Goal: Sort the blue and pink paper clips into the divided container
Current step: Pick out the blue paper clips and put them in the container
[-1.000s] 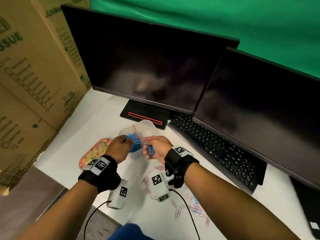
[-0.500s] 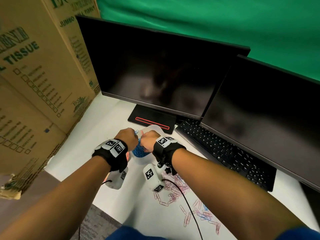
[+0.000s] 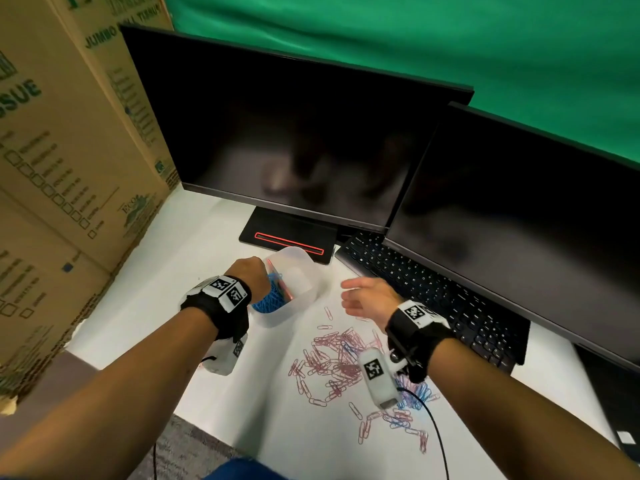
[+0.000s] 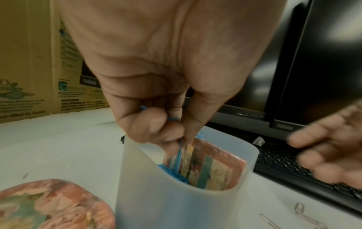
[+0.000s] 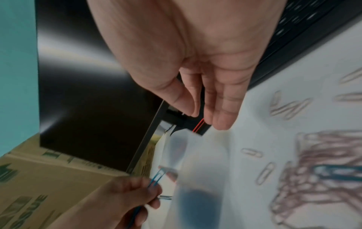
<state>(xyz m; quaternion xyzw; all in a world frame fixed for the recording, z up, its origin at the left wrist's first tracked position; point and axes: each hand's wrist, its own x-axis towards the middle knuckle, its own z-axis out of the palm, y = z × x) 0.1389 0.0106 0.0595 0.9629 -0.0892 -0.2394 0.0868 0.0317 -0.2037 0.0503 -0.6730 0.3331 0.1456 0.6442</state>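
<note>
The translucent divided container (image 3: 298, 271) stands on the white desk (image 3: 194, 251) at about 12 o'clock from the person, just in front of the monitor stand (image 3: 287, 233). A patterned orange divider (image 4: 207, 164) splits it in two. The compartment on the 9 o'clock side holds a heap of blue paper clips (image 3: 268, 301); what the other compartment holds cannot be told, though it looks pale through the wall.

The left hand (image 3: 251, 277) hangs over the 9 o'clock compartment with fingers curled, pinching a few blue clips (image 4: 179, 152) between thumb and fingertips (image 4: 149, 124); the clips dangle down inside the container's rim, close against the divider.

The right hand (image 3: 369, 297) hovers at about 3 o'clock of the container, above the desk and apart from it, its fingers (image 5: 221, 111) straight and relaxed, with nothing in them.

At 5 o'clock from the container, a loose pile of pink paper clips (image 3: 332, 362) lies spread on the desk, with a few blue ones mixed in (image 3: 414, 393) near the right wrist. A patterned orange lid (image 4: 53, 206) lies flat at about 8 o'clock of the container. A black keyboard (image 3: 426, 299) sits at 2 o'clock under the second monitor (image 3: 526, 223), and cardboard boxes (image 3: 69, 161) stand at 9 o'clock.
</note>
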